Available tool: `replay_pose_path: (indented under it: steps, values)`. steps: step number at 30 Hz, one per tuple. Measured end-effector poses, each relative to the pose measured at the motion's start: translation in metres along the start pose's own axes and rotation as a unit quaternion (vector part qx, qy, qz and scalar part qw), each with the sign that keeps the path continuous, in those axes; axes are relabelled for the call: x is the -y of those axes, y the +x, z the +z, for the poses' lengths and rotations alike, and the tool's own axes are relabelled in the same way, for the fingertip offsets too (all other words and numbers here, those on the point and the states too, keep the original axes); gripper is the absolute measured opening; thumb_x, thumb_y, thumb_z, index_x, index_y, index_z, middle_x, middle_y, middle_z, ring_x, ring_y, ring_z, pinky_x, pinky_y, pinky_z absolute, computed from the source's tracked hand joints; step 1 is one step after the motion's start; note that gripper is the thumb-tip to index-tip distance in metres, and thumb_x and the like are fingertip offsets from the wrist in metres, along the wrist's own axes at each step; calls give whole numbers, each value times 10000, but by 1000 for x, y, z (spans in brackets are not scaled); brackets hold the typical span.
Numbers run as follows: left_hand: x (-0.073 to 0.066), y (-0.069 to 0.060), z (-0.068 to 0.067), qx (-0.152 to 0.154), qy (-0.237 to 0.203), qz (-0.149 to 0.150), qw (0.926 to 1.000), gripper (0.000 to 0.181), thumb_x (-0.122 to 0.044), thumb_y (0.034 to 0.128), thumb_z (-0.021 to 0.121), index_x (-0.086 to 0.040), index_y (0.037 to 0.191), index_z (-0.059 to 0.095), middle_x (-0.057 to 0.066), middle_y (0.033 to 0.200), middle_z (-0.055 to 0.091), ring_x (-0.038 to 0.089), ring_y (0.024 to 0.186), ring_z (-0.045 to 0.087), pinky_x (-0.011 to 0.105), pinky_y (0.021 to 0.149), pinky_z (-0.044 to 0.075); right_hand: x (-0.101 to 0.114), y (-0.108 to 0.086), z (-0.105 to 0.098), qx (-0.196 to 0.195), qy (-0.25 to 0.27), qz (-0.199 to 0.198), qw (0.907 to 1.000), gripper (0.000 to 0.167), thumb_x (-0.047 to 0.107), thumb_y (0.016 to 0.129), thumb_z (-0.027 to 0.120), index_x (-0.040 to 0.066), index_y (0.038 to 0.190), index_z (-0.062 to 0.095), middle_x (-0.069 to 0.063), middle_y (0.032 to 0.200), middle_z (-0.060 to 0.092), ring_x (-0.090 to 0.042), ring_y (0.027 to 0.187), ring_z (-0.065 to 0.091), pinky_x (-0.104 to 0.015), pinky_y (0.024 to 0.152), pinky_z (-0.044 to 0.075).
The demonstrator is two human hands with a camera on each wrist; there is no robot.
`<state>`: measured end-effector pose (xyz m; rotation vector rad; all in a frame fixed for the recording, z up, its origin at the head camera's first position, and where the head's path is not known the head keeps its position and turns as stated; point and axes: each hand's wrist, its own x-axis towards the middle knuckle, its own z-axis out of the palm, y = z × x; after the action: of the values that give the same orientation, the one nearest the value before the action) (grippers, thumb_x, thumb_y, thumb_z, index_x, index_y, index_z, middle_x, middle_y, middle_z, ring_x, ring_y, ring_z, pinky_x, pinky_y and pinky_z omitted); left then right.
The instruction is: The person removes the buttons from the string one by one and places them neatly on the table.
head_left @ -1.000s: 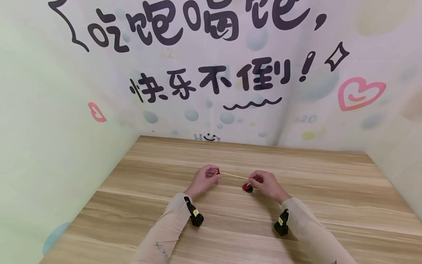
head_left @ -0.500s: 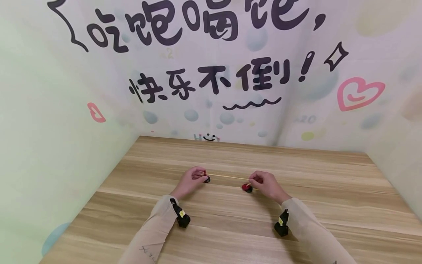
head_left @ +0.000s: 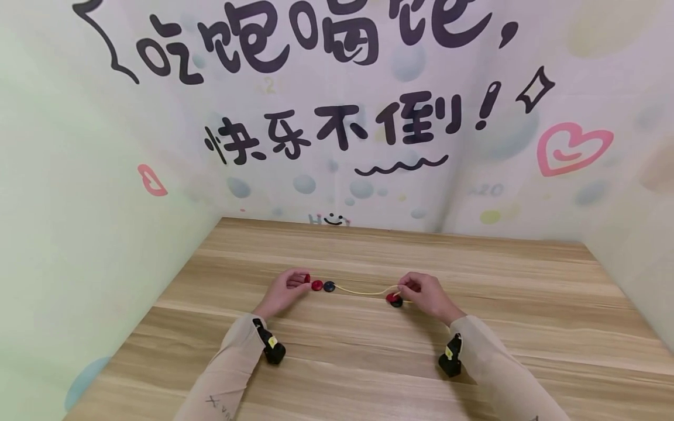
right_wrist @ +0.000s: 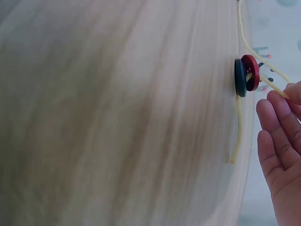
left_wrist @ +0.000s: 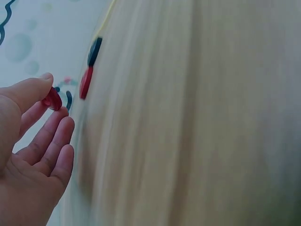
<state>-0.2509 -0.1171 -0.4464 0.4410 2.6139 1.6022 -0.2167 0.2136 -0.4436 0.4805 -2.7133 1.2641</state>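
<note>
the head view is bright and even, with soft shadow on the counter (head_left: 358, 356) by the right sleeve (head_left: 505, 362); wrist views are dimmer, bluish, the wood grain blurred.

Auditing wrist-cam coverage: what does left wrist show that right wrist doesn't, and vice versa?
Left wrist only: the left hand, the held red disc in its fingers, and a second red disc beside a dark disc.

Right wrist only: the right hand pinching the yellow cord, a third red disc against another dark disc, and the cord's free end.

Both: yellow cord, wood-grain table, printed backdrop.

Can't identify the dark bit cropped at right wrist's top edge.
</note>
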Motion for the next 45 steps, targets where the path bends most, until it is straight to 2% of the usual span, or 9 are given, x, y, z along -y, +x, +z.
replay_pose_path:
  steps: [2,7,13,20,25,31,38,45]
  values:
    - [10,3,-1,-44,88,52,9999,354,-86,805,638,62,1112,541,167,971,586,284,885,561,378,799,449,1,-1,0,8,-23,2,10000,36,77,829,608,44,816,614,-3,732,602,-107,649,536,-225,569,446]
    - [16,4,-4,-82,387,158,9991,319,-51,791,643,46,1085,564,146,960,595,263,866,564,357,782,456,4,-1,-1,4,-55,-8,10000,71,90,833,604,24,807,610,-2,724,598,-105,640,530,-226,565,444]
    - [15,6,-5,-77,706,23,9975,302,-26,759,666,26,1047,590,126,970,609,222,825,559,328,747,459,4,-1,-1,-2,-164,-69,9998,61,87,830,606,33,801,612,7,724,594,-92,637,525,-222,566,442]
    - [14,9,-4,44,1008,-207,9947,294,-31,750,673,3,1034,608,96,952,600,197,810,539,317,727,450,5,0,-1,54,-123,34,9999,61,89,834,604,35,807,612,-1,734,596,-107,648,524,-228,571,441]
    - [17,11,-3,91,1149,-165,9932,283,-37,746,676,-5,1023,625,76,900,567,174,776,504,289,684,424,7,0,-2,105,-144,72,9998,58,90,835,603,38,811,611,1,735,594,-107,650,518,-230,571,438]
    - [17,12,-2,165,1210,-131,9924,294,-51,743,680,-12,1030,629,63,869,525,166,766,469,271,668,395,7,0,-1,87,-241,1,9997,52,87,828,609,37,814,613,4,730,592,-100,646,519,-228,573,438]
    - [7,11,-3,226,1001,-293,9943,323,-39,760,664,22,1070,595,109,961,556,209,830,505,320,725,424,6,1,-1,190,-216,77,9996,43,102,834,608,60,831,618,4,752,597,-104,660,525,-232,578,441]
    - [-4,17,1,-39,723,-297,9969,325,-85,780,666,13,1080,590,120,987,556,200,840,511,318,734,438,7,2,-1,220,-202,55,9995,36,95,833,608,60,831,615,2,757,597,-109,664,527,-233,576,442]
